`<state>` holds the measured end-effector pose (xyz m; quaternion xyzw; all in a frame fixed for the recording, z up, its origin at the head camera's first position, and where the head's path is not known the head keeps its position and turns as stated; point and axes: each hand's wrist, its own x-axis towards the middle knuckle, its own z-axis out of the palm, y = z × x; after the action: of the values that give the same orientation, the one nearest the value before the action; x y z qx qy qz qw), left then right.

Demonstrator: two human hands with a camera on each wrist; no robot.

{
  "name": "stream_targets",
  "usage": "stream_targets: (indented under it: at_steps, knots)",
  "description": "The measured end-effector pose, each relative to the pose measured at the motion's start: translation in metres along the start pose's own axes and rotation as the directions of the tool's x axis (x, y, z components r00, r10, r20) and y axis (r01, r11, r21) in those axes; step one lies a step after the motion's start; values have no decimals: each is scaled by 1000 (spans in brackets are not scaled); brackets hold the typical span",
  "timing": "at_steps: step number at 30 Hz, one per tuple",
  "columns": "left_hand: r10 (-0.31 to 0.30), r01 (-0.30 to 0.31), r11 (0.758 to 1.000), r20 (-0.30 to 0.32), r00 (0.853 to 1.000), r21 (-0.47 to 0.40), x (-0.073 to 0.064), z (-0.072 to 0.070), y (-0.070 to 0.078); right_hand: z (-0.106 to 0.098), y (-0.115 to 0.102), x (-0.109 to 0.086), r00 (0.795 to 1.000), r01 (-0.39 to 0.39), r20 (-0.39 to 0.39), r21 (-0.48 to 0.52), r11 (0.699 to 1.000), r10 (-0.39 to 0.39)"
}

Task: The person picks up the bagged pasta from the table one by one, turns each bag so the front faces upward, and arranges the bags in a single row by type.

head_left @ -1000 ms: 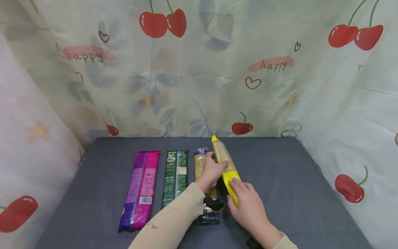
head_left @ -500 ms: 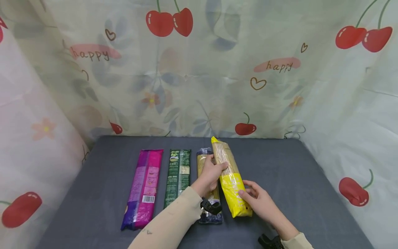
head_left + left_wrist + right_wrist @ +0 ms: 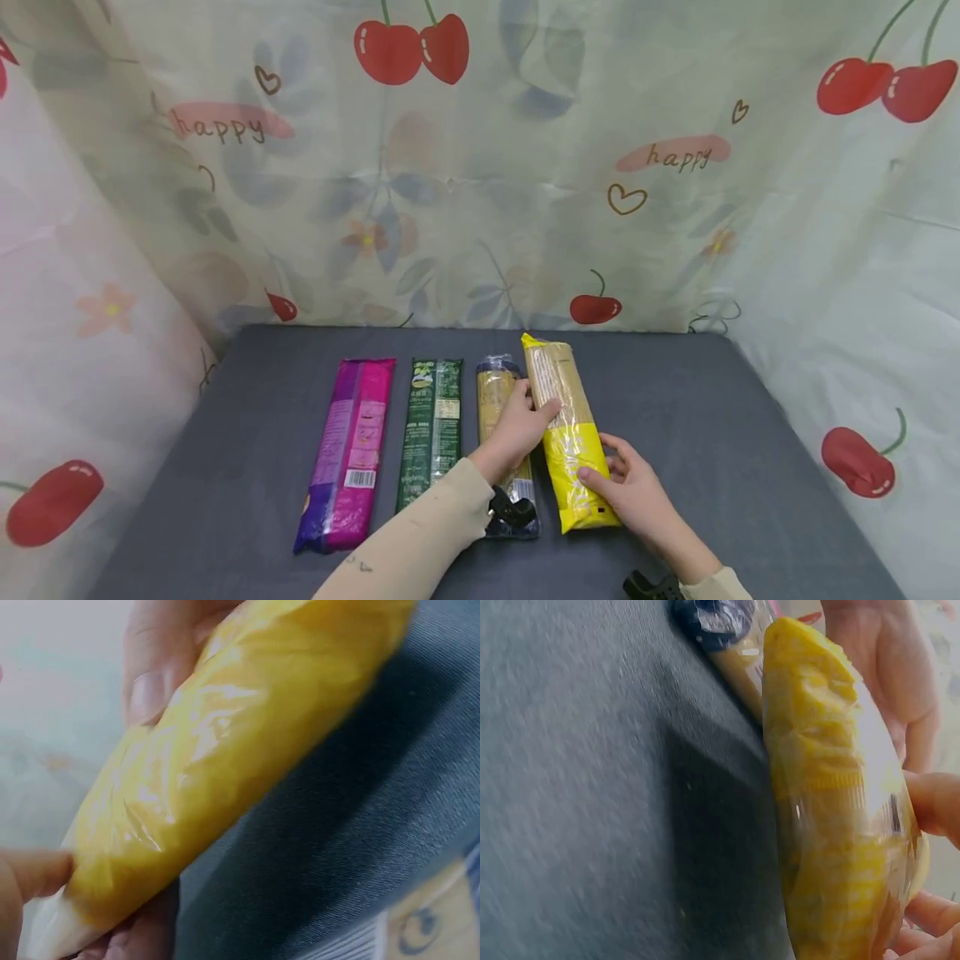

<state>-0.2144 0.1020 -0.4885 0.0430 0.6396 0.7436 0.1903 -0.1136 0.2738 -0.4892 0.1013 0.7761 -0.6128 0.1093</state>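
Main obj: long yellow-and-clear plastic packet of thin tan sticks (image 3: 576,442), in both your hands at the R end of the row, far end leaning a bit L. Looks lifted off the dark grey, cloth-textured counter (image 3: 682,400), going by the shadow in both wrist views; can't tell if any edge touches.

Your left hand (image 3: 521,425) has its grip closed on the pkt's L edge, thumb on top approx. where clear film meets yellow. Your right hand (image 3: 633,487) has its grip on the R edge, lower down, thumb on the yellow face, fingers at the side. Prob. held at 2 pts, one per side, b/c a long pkt of loose sticks would likely tip or twist if held at one end only.

Just L of it: slim clear-and-navy plastic packet w/ tan contents (image 3: 495,402), lying flat, partly hidden by your L hand and the black wrist strap (image 3: 512,508). Next, dark green plastic packet w/ pale print (image 3: 431,433); furthest L, pink-and-purple plastic packet w/ barcode (image 3: 348,454), slightly slanted. All 3 lie lengthwise w/ gaps, prob. so none overlap & each can be gripped alone.

Your cream fabric sleeve (image 3: 420,533) covers the green pkt's near R corner, presumably from reaching across. Behind: pale curtain w/ red cherry print (image 3: 495,250).
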Motion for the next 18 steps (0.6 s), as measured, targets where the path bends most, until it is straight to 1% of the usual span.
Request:
stream_targets:
  at_steps: [3,6,9,10,13,15,17,18]
  knots:
    - [9,-13,992,33,999,125,-4,4,-3,-5,-1,1,999,17,-32,-46,999,-18]
    - [15,-29,978,72,997,207,-5,8,-6,-11,-1,5,999,26,-41,-86,996,-30]
    - [19,-42,975,108,994,217,-5,11,-10,-16,0,8,999,30,-28,-122,992,-34]
    - [21,-45,974,112,994,221,-4,13,-11,-18,0,9,999,32,-24,-132,991,-35]
    - [32,-55,968,95,995,247,1,19,-15,-24,-1,12,999,28,-39,-155,988,-35]
    - [39,-55,965,69,997,255,7,25,-17,-28,-3,15,998,23,-56,-166,986,-32]
    - [33,-43,969,41,999,243,14,30,-19,-33,-5,22,996,12,-79,-180,984,-27]
    - [28,-36,973,37,999,228,18,32,-19,-36,-6,26,996,13,-88,-190,982,-30]
